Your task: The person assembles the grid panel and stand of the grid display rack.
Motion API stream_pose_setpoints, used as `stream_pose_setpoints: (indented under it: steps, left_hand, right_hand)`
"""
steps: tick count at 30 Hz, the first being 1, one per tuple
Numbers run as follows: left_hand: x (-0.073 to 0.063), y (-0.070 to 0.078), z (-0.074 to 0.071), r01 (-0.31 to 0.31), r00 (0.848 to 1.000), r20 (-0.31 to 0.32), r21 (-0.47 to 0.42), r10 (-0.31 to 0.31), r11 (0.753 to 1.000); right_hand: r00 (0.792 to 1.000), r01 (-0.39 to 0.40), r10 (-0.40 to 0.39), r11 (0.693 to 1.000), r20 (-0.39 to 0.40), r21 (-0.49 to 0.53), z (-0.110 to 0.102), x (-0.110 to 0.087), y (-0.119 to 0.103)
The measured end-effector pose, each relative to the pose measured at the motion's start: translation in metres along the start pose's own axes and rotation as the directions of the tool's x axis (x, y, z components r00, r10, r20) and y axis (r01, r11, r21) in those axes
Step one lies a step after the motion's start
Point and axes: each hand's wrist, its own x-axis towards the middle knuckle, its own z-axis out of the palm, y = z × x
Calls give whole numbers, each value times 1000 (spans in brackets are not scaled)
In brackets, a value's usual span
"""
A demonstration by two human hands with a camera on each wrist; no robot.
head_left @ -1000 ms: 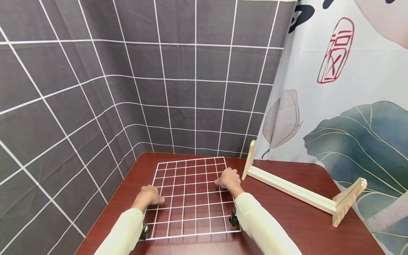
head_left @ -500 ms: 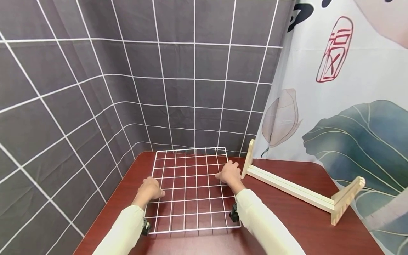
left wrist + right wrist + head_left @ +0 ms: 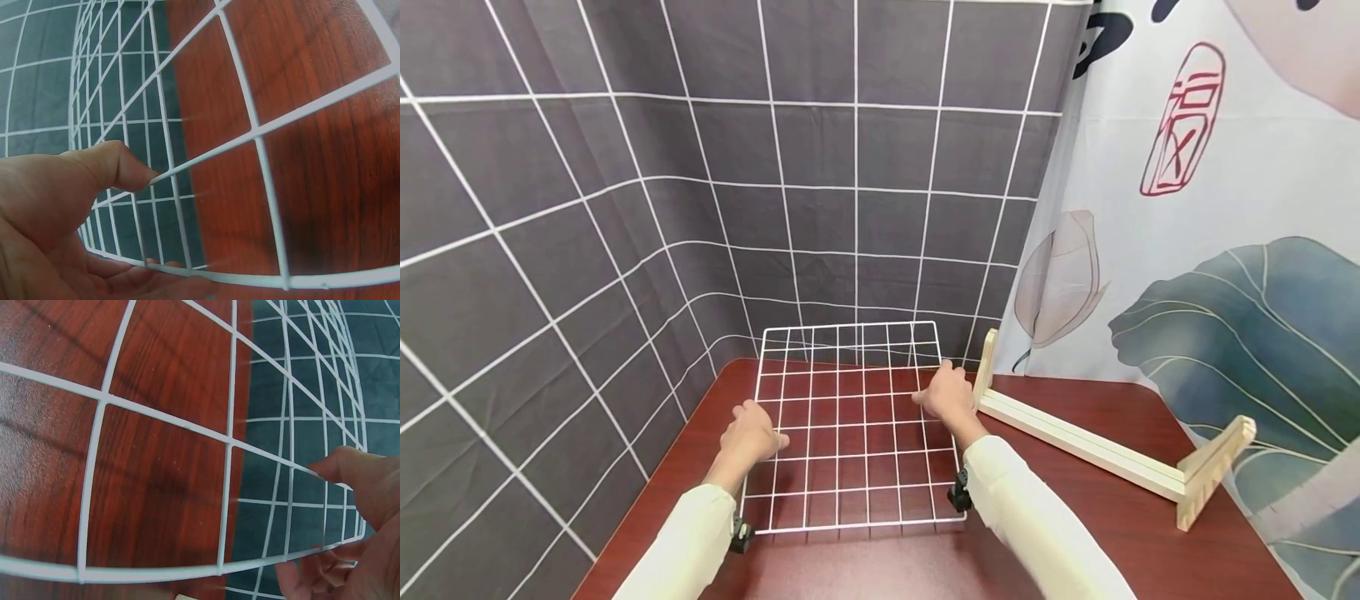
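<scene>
At the middle of the table point(image 3: 1105, 533), a white wire grid panel point(image 3: 850, 417) is held tilted, its far edge raised toward the tiled backdrop point(image 3: 625, 208) and its near edge kept low on two black clips point(image 3: 958, 497). The left hand point(image 3: 751, 435) is clamped on the left side wire, thumb over and fingers under; the right hand point(image 3: 950, 397) is clamped likewise on the right side. Even side grips are judged to keep the panel level across while it pivots. A wooden rack point(image 3: 1097, 446) lies just beside the right hand. The clips are partly hidden by sleeves point(image 3: 1037, 533); their attachment cannot be made out.
</scene>
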Motion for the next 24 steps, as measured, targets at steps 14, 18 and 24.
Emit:
stream_pose_setpoints:
  steps: [14,18,24]
  left_hand:
    - [3,7,-14,-42,990,-139,-45,35,998]
    - [4,9,-18,-61,980,-197,-96,42,993]
    - [5,17,-22,-98,958,-280,-147,54,984]
  right_hand:
    - [993,88,-84,995,-84,40,-24,2,-8]
    - [984,121,-112,991,-141,59,-30,5,-10]
    - [963,166,-141,982,-230,93,-39,5,-12]
